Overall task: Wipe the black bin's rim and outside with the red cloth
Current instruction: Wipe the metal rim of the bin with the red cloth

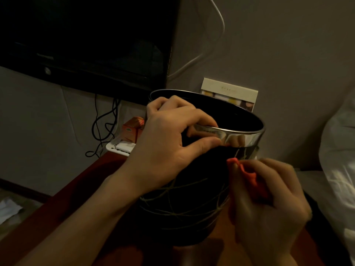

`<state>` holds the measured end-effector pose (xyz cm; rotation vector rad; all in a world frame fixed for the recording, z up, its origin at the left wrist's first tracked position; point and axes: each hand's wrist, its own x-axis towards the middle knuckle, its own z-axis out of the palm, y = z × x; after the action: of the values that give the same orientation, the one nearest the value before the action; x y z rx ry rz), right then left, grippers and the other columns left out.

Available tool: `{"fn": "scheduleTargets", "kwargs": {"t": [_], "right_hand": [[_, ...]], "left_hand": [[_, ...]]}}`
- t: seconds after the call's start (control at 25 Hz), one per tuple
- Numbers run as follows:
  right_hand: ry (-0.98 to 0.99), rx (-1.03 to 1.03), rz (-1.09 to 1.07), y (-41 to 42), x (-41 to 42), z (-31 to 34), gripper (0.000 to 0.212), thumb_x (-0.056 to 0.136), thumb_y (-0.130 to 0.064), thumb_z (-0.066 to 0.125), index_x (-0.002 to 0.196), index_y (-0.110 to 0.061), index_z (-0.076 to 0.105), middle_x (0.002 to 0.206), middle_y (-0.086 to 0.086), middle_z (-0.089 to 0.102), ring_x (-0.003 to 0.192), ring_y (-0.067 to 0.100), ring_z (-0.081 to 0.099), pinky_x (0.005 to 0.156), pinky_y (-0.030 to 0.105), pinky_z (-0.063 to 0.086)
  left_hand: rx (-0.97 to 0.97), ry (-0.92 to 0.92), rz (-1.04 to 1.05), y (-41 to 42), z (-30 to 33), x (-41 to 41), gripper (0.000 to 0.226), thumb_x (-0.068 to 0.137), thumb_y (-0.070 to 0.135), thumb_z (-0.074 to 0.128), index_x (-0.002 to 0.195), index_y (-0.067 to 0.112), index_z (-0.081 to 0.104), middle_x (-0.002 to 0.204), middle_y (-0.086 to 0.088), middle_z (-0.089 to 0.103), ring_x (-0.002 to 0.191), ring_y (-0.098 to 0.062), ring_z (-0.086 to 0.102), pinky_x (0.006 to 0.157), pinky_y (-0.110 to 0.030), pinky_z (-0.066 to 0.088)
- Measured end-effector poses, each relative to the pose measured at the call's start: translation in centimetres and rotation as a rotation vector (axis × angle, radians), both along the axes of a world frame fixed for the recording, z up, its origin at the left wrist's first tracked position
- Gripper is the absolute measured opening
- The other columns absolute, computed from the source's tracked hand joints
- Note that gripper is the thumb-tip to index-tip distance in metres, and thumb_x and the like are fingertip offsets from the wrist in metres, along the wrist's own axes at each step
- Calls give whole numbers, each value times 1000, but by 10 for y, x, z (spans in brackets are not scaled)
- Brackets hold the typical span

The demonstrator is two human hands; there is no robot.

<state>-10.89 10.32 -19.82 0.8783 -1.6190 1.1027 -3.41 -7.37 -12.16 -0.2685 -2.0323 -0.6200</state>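
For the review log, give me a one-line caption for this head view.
Left hand grips the black bin's shiny rim while the right hand presses the red cloth against its outside.

The black bin (184, 204) bears thin pale crisscross lines and a shiny silver rim band; the cloth (249, 175) is red.

No text could be read w/ certainty. The cream card (229, 93) against the wall carried a faint printed line near its top, too small and dim to make out. The orange box (132, 129) left of the bin showed a small green round mark, lettering illegible. The TV (86, 41) bezel bore a tiny logo, unreadable.
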Motion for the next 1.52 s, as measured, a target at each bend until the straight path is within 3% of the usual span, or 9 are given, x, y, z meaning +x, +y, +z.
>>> {"fn": "scheduleTargets", "kwargs": {"t": [0.2,0.4,0.64,0.84,0.96,1.04,1.2,1.4,1.52], "right_hand": [[29,109,23,-15,12,-16,23,89,-28,73,97,-6,80,104,-2,60,88,1,58,86,3,43],[-1,13,31,-3,3,-1,23,93,-26,72,101,-5,79,100,4,65,87,7,61,80,10,46],[58,113,50,-12,7,-17,23,91,-27,72,97,-6,81,103,5,68,86,6,63,76,14,50],[23,-56,50,-5,8,2,17,91,-25,76,104,-13,74,99,2,64,85,6,62,78,15,50],[62,-108,-12,2,8,14,14,95,-23,76,105,-15,70,97,4,62,84,11,61,79,16,48],[67,-97,-37,5,10,18,16,95,-24,76,107,-15,70,98,5,62,85,11,60,78,18,49],[88,25,-52,-4,21,9,20,90,-26,78,99,-7,80,98,1,60,83,5,57,81,7,45],[47,-22,-45,2,18,18,27,95,-35,74,97,-9,80,95,3,65,79,11,62,74,21,51],[20,-25,-33,1,21,20,28,95,-35,73,97,-9,80,96,4,66,80,7,60,74,17,49]], "left_hand": [[-10,-2,-4,-1,0,0,18,79,42,63,96,36,61,89,23,54,100,6,46,100,-22,20],[1,-25,3,-3,2,4,15,81,40,64,95,35,62,87,24,53,99,6,47,101,-22,21],[-168,-35,172,28,-4,3,29,90,42,46,111,27,59,100,21,51,106,-3,42,101,-30,19],[-95,-34,74,18,-1,4,17,91,32,48,102,28,60,91,23,50,102,2,41,97,-22,17],[-65,-43,-8,15,1,6,12,91,30,51,98,30,60,87,25,49,100,5,42,98,-25,20],[-67,-40,-25,16,2,6,14,90,33,49,97,30,60,86,26,48,100,4,43,98,-28,21],[-83,-29,-6,17,0,5,13,90,33,49,97,31,60,85,27,47,100,4,43,97,-30,23],[-76,-23,-6,16,0,5,13,90,33,50,97,31,60,85,27,47,99,6,42,98,-29,23],[-75,-23,-5,16,1,5,14,90,33,49,96,30,60,84,28,47,98,5,43,97,-29,23]]}}
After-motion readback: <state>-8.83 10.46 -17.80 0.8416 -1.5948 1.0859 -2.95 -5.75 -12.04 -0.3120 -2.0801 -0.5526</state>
